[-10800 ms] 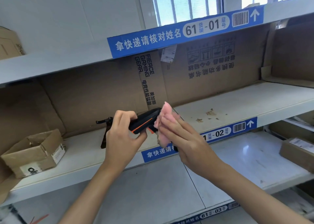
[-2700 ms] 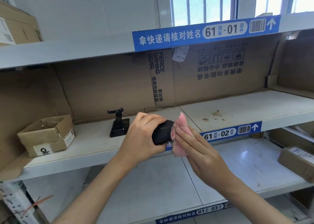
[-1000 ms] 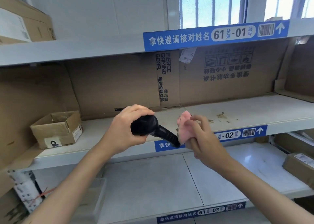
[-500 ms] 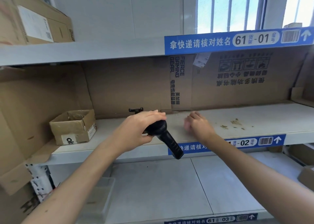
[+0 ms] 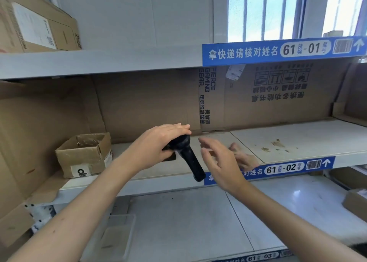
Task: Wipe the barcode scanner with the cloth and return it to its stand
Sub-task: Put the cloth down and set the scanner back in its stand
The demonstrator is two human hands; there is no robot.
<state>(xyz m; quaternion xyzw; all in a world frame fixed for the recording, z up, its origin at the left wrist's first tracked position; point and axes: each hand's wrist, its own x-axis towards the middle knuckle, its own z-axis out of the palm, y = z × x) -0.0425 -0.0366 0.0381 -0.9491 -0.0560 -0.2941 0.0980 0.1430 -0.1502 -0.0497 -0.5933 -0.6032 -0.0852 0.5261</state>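
The black barcode scanner [image 5: 190,158] is in my left hand [image 5: 156,144], which grips its head from above; the handle slants down and right, past the middle shelf's [image 5: 297,140] front edge. Just right of the handle is my right hand [image 5: 218,162], fingers spread and holding nothing. The pink cloth [image 5: 246,159] lies blurred on the shelf behind that hand, near the blue 61-02 label [image 5: 282,168]. A dark patch [image 5: 170,156] under my left hand may be the stand's base; the rest of the stand is hidden.
A small open cardboard box [image 5: 85,154] sits on the shelf to the left. Flattened cardboard [image 5: 149,102] lines the shelf's back. A large box [image 5: 39,23] is on the top shelf, another box [image 5: 355,204] lower right, a clear tray [image 5: 117,232] below.
My right hand has let go of the pink cloth, which now lies on the shelf, and has come back open beside the scanner handle. My left hand has carried the scanner toward the shelf.
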